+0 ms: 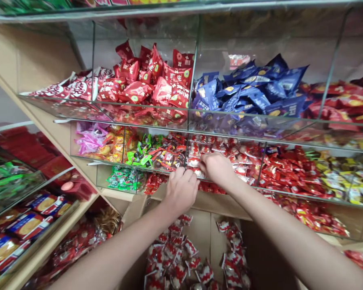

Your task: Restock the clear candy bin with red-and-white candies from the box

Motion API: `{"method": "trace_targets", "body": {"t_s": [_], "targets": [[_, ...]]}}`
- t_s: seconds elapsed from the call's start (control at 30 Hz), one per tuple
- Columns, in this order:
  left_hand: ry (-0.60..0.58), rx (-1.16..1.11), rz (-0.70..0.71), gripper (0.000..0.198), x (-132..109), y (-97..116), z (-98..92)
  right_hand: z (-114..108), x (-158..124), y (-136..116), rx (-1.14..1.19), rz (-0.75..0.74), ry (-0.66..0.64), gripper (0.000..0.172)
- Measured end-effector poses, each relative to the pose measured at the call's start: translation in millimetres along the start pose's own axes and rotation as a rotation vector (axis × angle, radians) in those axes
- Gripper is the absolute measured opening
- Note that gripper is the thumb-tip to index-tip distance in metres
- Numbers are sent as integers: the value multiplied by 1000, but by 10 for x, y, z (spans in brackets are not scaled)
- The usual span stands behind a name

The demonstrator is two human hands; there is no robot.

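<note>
My left hand (180, 190) and my right hand (217, 167) reach forward to the front edge of a clear bin full of small red-and-white wrapped candies (230, 155). The fingers of both hands are curled, and they seem to pinch candies at the bin's rim, though what they grip is hidden. The two hands almost touch each other. Below my arms stands an open cardboard box (205, 237) that holds more of the same red-and-white candies (181, 257).
Clear plastic bins (193, 76) line the shelves. The upper row holds red packets (157, 80) and blue packets (254, 90). The middle row holds pink and green sweets (139, 155) and red sweets (290, 167). At the left, slanted shelves carry biscuit packs (27, 223).
</note>
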State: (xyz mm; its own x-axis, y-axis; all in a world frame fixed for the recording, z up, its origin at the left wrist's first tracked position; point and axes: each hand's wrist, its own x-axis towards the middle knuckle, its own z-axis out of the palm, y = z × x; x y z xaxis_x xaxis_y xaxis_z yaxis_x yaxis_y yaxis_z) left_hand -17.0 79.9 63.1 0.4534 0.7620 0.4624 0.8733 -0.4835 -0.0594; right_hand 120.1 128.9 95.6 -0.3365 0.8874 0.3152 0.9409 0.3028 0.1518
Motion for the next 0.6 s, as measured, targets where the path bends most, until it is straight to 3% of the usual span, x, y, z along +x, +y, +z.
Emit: {"method": "trace_targets", "body": {"t_s": [0.23, 0.43, 0.6], "targets": [[32, -45, 54, 19, 105, -166, -81, -171, -144, -16, 36, 64, -53, 28], [103, 172, 183, 17, 456, -273, -131, -202, -226, -134, 100, 218, -283, 37], [114, 222, 225, 19, 682, -281, -74, -127, -204, -168, 128, 280, -218, 32]]}}
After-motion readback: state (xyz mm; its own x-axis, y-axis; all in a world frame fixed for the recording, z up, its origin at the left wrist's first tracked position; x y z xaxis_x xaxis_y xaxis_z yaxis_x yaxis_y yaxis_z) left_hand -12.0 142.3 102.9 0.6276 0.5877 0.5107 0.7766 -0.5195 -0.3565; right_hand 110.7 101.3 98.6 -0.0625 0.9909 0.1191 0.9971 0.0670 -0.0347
